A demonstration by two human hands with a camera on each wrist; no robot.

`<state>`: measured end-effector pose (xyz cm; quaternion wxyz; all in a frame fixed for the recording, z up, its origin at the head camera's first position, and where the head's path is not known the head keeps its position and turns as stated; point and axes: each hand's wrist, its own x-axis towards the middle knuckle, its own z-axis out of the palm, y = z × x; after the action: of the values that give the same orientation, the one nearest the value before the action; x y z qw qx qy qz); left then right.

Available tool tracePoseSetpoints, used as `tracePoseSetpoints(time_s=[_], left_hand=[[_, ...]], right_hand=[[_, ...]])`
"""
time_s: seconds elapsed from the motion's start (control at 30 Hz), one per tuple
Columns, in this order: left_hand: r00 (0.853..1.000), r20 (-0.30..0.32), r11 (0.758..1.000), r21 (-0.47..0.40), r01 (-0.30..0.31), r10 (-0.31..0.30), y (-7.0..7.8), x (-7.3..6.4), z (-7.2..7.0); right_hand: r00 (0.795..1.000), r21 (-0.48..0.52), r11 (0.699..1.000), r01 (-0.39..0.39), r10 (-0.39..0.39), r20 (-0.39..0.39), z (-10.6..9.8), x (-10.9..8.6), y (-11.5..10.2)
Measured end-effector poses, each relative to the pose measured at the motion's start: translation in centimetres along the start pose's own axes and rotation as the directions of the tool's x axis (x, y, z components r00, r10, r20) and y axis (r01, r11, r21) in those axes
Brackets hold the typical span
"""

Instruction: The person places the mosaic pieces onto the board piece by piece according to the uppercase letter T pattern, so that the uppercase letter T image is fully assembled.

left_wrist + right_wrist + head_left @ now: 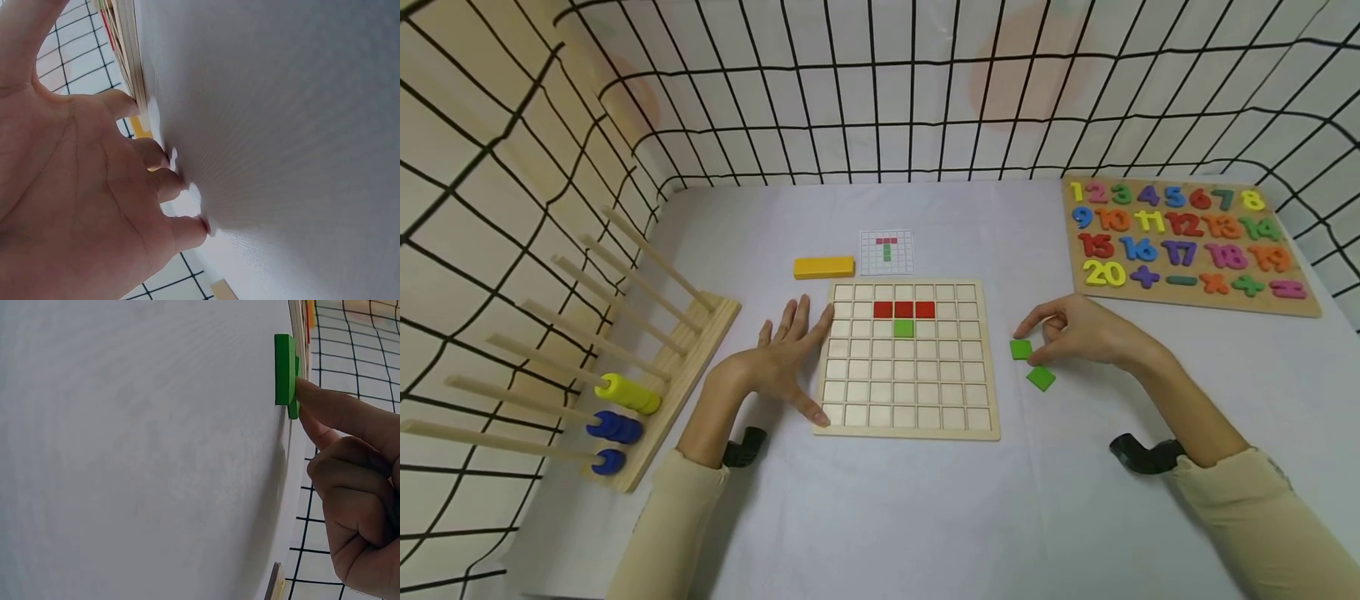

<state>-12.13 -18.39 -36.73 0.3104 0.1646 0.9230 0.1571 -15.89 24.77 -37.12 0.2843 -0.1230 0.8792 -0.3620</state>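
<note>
A wooden grid board (pixel 868 392) lies on the white cloth in the head view. Three red tiles (pixel 903 310) form a row near its top, with one green tile (pixel 903 328) beneath the middle one. My left hand (pixel 778 358) is spread, thumb and index finger touching the board's left edge. To the right of the board, my right hand (pixel 1078 333) pinches a loose green tile (pixel 1020 349) between thumb and index finger, low at the cloth. A second loose green tile (pixel 1041 379) lies just below, shown edge-on in the right wrist view (pixel 284 369).
Behind the board are a pattern card (pixel 887 252) and a yellow block (pixel 823 267). A peg stand (pixel 700 350) with yellow and blue beads is at left. At back right lies a number puzzle board (pixel 1187 292). Black wire mesh (pixel 865 125) surrounds the table.
</note>
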Motion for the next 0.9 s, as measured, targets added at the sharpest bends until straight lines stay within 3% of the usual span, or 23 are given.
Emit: tracePoseSetpoints(time_s=[0.43, 0.6, 0.9], left_hand=[[1.0, -0.002, 1.0, -0.005, -0.001, 0.001, 0.2, -0.1, -0.1], [1.0, -0.001, 1.0, -0.002, 0.004, -0.004, 0.1, -0.1, -0.1], [1.0, 0.0, 1.0, 0.002, 0.005, -0.005, 0.0, -0.1, 0.0]], right_hand=[[0.997, -0.089, 0.996, 0.013, -0.02, -0.071, 0.0, 0.4, -0.7], [0.992, -0.129, 0.989, 0.065, -0.078, -0.097, 0.3, 1.2, -2.4], [0.989, -0.059, 0.988, 0.141, -0.143, -0.043, 3.3, 3.4, -6.9]])
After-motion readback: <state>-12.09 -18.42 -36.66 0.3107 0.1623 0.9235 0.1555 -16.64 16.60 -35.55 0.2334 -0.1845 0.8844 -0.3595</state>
